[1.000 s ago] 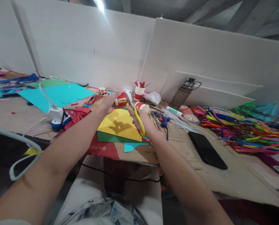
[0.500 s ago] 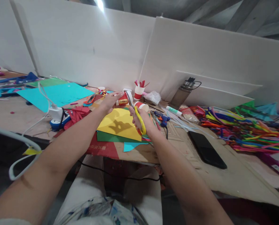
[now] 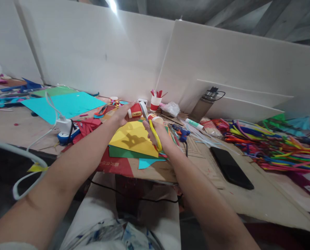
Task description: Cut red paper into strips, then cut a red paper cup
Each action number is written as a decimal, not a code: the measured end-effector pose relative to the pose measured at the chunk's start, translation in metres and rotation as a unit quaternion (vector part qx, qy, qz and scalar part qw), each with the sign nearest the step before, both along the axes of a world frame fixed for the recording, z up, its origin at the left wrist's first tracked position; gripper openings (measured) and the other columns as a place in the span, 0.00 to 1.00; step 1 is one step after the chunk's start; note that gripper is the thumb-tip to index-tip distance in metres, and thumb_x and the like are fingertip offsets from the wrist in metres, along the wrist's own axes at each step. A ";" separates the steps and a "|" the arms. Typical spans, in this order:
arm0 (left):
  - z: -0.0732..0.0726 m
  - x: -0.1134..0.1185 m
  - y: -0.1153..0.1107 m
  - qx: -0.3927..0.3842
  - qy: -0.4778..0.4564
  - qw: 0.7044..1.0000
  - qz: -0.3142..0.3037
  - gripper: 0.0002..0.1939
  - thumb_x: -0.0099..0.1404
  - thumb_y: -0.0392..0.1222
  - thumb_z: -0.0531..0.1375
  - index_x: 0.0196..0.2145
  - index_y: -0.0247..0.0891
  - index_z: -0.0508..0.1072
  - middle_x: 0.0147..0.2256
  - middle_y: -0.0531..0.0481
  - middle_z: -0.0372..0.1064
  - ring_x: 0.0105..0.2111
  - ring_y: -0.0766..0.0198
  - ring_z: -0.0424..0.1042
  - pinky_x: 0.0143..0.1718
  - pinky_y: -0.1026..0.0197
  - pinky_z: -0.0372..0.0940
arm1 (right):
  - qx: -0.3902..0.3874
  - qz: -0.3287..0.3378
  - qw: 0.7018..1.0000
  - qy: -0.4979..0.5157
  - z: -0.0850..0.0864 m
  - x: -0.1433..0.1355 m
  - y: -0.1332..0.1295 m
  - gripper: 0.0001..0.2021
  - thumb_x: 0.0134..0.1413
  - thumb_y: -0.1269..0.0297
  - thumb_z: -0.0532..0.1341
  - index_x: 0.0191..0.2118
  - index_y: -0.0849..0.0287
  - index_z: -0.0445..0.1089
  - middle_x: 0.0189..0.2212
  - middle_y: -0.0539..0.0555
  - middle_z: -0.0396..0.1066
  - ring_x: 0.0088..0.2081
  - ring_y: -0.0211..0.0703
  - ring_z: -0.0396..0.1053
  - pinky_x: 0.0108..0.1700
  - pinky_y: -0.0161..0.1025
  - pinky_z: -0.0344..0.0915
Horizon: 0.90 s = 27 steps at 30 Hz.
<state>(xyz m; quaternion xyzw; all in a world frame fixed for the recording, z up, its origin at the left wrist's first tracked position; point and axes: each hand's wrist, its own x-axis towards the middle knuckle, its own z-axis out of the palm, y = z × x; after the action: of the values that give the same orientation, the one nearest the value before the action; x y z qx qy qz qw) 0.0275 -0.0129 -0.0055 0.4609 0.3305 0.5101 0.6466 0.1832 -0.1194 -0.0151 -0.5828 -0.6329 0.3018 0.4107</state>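
Observation:
My left hand is closed round a red and white paper cup, tipped on its side with its rim toward the right. In my right hand is a pair of scissors with yellow handles; their blades reach up to the cup's rim. Whether the blades cut into the paper is too small to tell. Beneath both hands lie a yellow sheet and a green sheet. Just behind my right hand another red and white cup lies on its side.
An upright cup of red sticks stands behind, near a bottle. On the right are a glue gun, a phone and many coloured pipe cleaners. A power strip and a blue sheet are on the left.
The whole view has shifted slightly. The cup in my left hand has turned a little, showing more of its red side, and the scissors stay at its rim.

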 end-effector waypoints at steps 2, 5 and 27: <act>0.001 0.001 -0.002 0.018 0.009 1.000 -0.002 0.17 0.58 0.53 0.64 0.37 0.35 0.74 0.33 0.42 0.75 0.33 0.58 0.76 0.36 0.55 0.73 | 0.011 0.001 1.000 -0.016 -0.001 0.002 0.001 0.17 0.58 0.48 0.56 0.32 0.59 0.65 0.17 0.48 0.62 0.19 0.34 0.59 0.19 0.28 0.55; 0.003 0.004 -0.007 0.045 0.030 0.999 -0.007 0.16 0.59 0.52 0.63 0.35 0.34 0.74 0.33 0.42 0.75 0.30 0.61 0.74 0.34 0.55 0.73 | 0.018 -0.004 0.999 -0.030 -0.003 0.004 0.002 0.21 0.60 0.45 0.52 0.34 0.60 0.65 0.18 0.49 0.62 0.18 0.34 0.60 0.17 0.28 0.56; 0.001 -0.002 0.002 -0.011 -0.008 1.000 0.001 0.16 0.57 0.52 0.64 0.37 0.37 0.74 0.33 0.42 0.76 0.33 0.58 0.76 0.33 0.57 0.73 | -0.006 -0.012 1.000 -0.009 0.002 -0.001 -0.002 0.17 0.55 0.48 0.59 0.32 0.58 0.65 0.16 0.47 0.60 0.17 0.34 0.58 0.18 0.29 0.56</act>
<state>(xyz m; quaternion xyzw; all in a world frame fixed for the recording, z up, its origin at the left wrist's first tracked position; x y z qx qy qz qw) 0.0251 -0.0107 -0.0042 0.4495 0.3317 0.5109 0.6534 0.1821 -0.1218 -0.0128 -0.5957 -0.6275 0.2954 0.4051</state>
